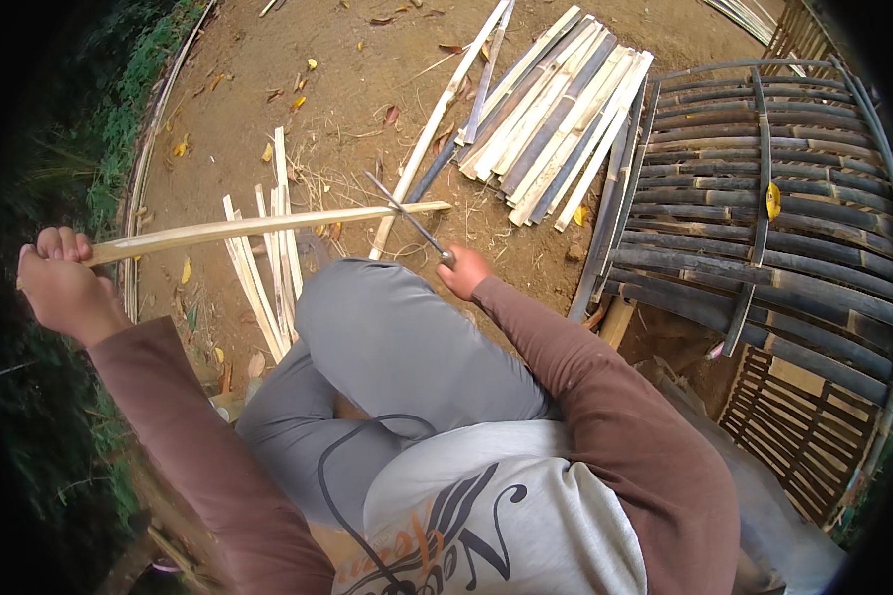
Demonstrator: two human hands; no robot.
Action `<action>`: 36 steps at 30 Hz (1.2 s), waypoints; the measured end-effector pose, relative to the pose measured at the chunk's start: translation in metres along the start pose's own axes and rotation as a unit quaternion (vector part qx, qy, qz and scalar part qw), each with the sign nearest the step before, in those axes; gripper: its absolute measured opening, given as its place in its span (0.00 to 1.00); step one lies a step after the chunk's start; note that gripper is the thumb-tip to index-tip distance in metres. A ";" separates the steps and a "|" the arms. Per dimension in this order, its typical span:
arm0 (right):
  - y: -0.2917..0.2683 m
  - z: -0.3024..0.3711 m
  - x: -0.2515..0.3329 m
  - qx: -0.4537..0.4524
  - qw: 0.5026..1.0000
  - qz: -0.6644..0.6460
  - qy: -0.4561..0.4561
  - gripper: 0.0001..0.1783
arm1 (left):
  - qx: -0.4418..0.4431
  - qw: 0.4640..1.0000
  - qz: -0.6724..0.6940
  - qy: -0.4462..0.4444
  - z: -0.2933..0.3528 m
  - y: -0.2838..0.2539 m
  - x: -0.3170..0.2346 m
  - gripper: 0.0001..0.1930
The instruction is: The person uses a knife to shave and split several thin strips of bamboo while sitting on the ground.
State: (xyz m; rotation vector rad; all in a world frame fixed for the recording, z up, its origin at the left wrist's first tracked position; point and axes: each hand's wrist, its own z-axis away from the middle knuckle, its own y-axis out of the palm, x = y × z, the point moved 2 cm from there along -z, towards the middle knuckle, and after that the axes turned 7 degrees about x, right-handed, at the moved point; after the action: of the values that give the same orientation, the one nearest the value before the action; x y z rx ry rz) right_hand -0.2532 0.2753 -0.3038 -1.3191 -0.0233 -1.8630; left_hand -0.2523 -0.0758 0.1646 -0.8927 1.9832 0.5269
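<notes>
My left hand (69, 283), at the far left, is closed round one end of a long pale bamboo strip (238, 230). The strip runs to the right, nearly level, above my bent knee. In my right hand (461, 273) is the handle of a knife (425, 230) with a narrow dark blade. Its blade points up and left and crosses the strip near the strip's right end; whether the edge is in the wood cannot be made out. Behind that crossing, another long bamboo strip (437, 117) slants over the ground.
A bundle of split bamboo strips (566, 114) lies on the brown soil at upper right. Several more strips (283, 233) lie left of my knee. A slatted bamboo bench (744, 223) stands close on my right. Green plants (119, 149) edge the left side.
</notes>
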 end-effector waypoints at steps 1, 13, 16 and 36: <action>0.005 -0.007 -0.032 -0.010 0.999 0.005 0.042 0.18 | -0.011 1.000 0.006 0.002 0.000 0.000 -0.005 0.15; -0.012 0.005 0.063 -0.017 0.992 -0.048 -0.112 0.16 | -0.016 0.998 0.051 0.017 0.024 0.021 -0.016 0.14; -0.001 -0.007 -0.026 -0.039 0.999 -0.014 0.017 0.16 | -0.027 0.998 0.059 0.021 0.023 0.017 -0.024 0.14; -0.011 -0.025 -0.047 -0.051 0.994 -0.014 0.095 0.16 | 0.015 0.992 0.118 0.045 0.038 0.032 -0.023 0.08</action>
State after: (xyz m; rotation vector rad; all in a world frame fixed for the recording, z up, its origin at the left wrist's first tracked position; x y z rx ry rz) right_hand -0.2741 0.2998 -0.3475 -1.2097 0.1553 -2.0301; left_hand -0.2471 -0.0214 0.1646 -0.6772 2.1887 0.5976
